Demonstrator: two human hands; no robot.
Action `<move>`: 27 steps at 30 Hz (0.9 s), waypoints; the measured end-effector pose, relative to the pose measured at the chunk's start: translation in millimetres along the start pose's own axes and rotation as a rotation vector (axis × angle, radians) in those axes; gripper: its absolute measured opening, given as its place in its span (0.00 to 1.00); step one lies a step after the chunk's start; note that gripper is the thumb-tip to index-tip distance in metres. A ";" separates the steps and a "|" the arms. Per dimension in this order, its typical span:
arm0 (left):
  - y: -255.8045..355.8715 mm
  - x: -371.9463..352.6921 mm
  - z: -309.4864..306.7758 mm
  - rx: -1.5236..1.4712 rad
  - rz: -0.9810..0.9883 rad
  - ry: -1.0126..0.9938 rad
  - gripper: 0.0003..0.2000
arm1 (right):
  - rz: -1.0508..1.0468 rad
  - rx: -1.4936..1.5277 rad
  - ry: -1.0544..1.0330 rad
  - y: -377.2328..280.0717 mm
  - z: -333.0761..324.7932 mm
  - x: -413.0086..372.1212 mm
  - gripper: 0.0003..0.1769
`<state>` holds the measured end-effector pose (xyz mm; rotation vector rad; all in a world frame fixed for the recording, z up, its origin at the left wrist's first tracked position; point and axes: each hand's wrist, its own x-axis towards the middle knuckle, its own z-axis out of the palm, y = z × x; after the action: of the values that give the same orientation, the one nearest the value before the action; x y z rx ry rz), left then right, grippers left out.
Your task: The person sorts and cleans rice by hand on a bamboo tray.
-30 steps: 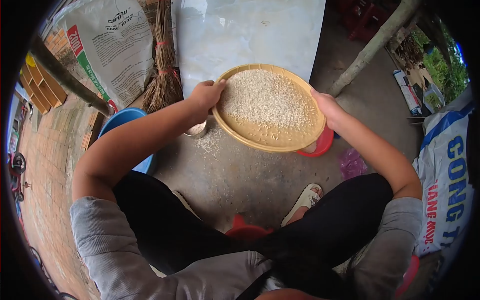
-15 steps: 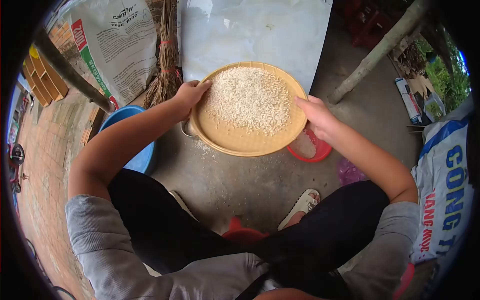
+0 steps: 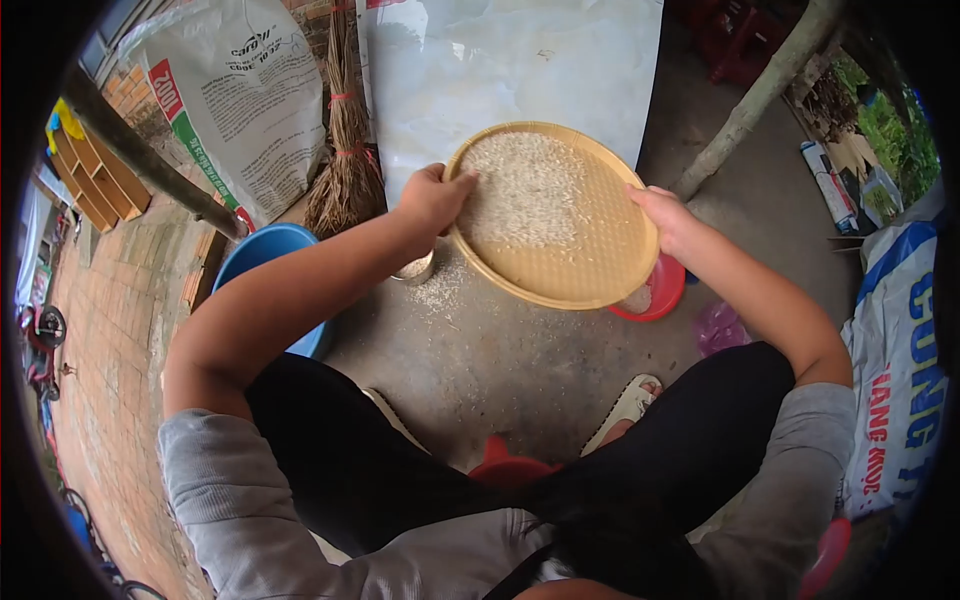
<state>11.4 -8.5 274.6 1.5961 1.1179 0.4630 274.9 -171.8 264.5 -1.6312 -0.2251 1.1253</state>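
A round woven bamboo tray (image 3: 610,265) is held up in front of me, above the concrete floor. My left hand (image 3: 437,200) grips its left rim and my right hand (image 3: 660,215) its right rim, thumbs over the top and the other fingers largely hidden beneath. White rice grains (image 3: 525,190) lie heaped toward the tray's far left part, a little blurred, with a few scattered over the bare weave. Partly hidden under the tray's right side is a red bowl (image 3: 668,290) with pale grains in it. A small metal container (image 3: 415,268) stands below my left hand.
A blue basin (image 3: 265,250) sits on the left, partly behind my forearm. Beyond are a straw broom (image 3: 345,170), a white feed sack (image 3: 235,110) and a pale board (image 3: 510,65). Spilled grains (image 3: 440,290) dot the floor. A wooden pole (image 3: 755,105) leans at right, near another sack (image 3: 895,380).
In the view, the tray and both hands sit farther right, partly because the whole scene has shifted. The rice has moved toward the tray's far left, baring more weave on the right.
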 end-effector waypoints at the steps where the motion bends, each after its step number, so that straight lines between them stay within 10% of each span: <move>1: -1.0 2.6 -3.0 0.005 0.002 -0.002 0.18 | -0.011 0.014 0.018 2.6 3.5 -3.9 0.13; 6: -1.8 22.3 -52.5 -0.335 -0.236 -0.122 0.20 | -0.158 -0.339 -0.191 10.2 32.6 -28.4 0.10; 12: 10.0 -4.5 -6.4 0.050 -0.035 -0.127 0.25 | -0.118 -0.068 -0.006 1.2 8.9 -10.4 0.14; 17: -4.8 27.5 -46.9 -0.360 -0.276 -0.216 0.20 | -0.234 -0.403 -0.030 -4.8 33.6 -46.5 0.15; 27: -14.6 26.2 -21.4 -0.205 -0.188 -0.150 0.22 | -0.254 -0.427 -0.015 -6.9 15.3 -32.1 0.16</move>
<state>1.5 24.7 262.2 1.3116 1.0593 0.3169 248.9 -179.8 288.4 -1.9004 -0.7019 0.9348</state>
